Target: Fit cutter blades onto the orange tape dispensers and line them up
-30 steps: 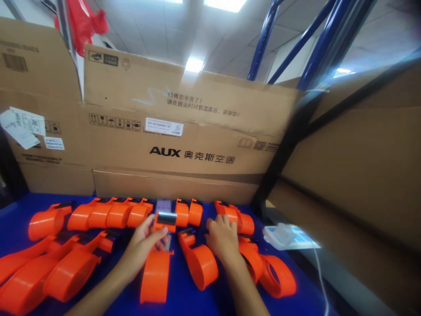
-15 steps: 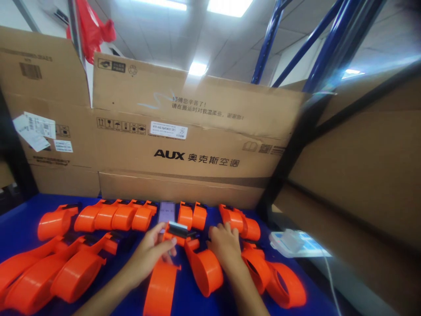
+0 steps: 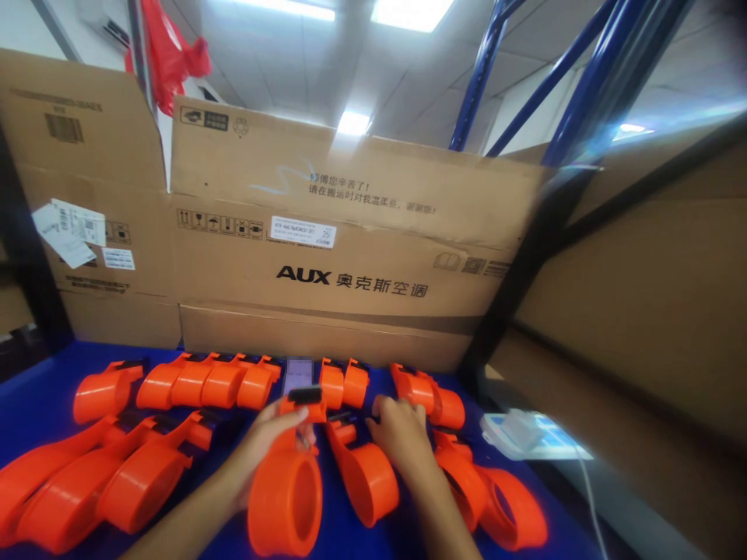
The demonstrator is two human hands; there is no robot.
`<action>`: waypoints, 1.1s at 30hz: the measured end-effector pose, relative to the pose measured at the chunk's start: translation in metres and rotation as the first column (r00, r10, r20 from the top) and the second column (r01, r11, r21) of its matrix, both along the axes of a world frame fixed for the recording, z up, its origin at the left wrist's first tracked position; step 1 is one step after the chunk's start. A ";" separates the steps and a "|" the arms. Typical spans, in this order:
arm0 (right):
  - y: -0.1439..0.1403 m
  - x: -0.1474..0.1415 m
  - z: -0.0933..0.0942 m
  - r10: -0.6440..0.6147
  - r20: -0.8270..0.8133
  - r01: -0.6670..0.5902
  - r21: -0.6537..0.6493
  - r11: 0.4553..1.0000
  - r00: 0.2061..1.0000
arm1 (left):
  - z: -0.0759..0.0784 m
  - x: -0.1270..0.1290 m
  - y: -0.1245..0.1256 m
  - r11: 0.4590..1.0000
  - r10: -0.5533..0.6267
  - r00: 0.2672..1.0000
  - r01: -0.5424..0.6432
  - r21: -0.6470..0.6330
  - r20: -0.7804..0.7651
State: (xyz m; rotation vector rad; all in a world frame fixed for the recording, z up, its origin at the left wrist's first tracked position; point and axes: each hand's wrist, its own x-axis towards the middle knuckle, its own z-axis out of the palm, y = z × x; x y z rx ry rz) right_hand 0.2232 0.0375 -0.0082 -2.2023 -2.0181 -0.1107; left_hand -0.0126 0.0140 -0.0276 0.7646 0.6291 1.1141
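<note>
My left hand grips an orange tape dispenser by its upper part, thumb across the front. Its wide ring hangs below my fingers with the round opening turned to the right, and a black strip tops it. My right hand is over the blue surface with its fingers curled; whatever may be in them is hidden. Just left of my right wrist lies another orange tape dispenser, and to the right of my forearm sits one more dispenser.
Several orange tape dispensers stand in rows on the blue table, at left and along the back. A phone-like device leans at the back. Cardboard walls the rear. At right are a white power strip and cable.
The dispenser in my left hand has turned, so its ring opening now shows and its black strip faces differently. My right hand has barely shifted, and the view has moved slightly.
</note>
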 end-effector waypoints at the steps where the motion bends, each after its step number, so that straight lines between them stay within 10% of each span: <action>1: 0.000 0.000 0.001 0.003 -0.012 -0.003 0.013 1.000 1.000 | 0.001 0.000 -0.001 1.000 -0.004 1.000 0.004 -0.002 0.004; 11: -0.003 0.003 0.008 0.116 -0.252 -0.058 0.227 0.972 0.961 | 0.009 0.000 -0.007 1.000 -0.002 1.000 0.002 0.025 -0.012; 17: -0.008 -0.014 0.014 0.543 -0.718 -0.171 0.526 0.833 0.436 | 0.008 0.001 -0.004 0.998 0.047 0.999 -0.046 0.044 -0.021; 23: -0.021 -0.035 0.020 0.562 -0.786 -0.180 0.532 0.827 0.258 | 0.004 0.002 -0.004 0.988 0.101 0.989 -0.086 0.131 -0.107; 27: -0.026 -0.043 0.017 0.565 -0.779 -0.183 0.535 0.825 0.271 | 0.001 0.001 -0.003 0.972 0.162 0.969 -0.124 0.200 -0.188; 33: -0.036 -0.049 0.016 0.632 -0.572 -0.290 0.578 0.763 0.523 | 0.001 0.000 -0.002 0.970 0.170 0.969 -0.132 0.204 -0.182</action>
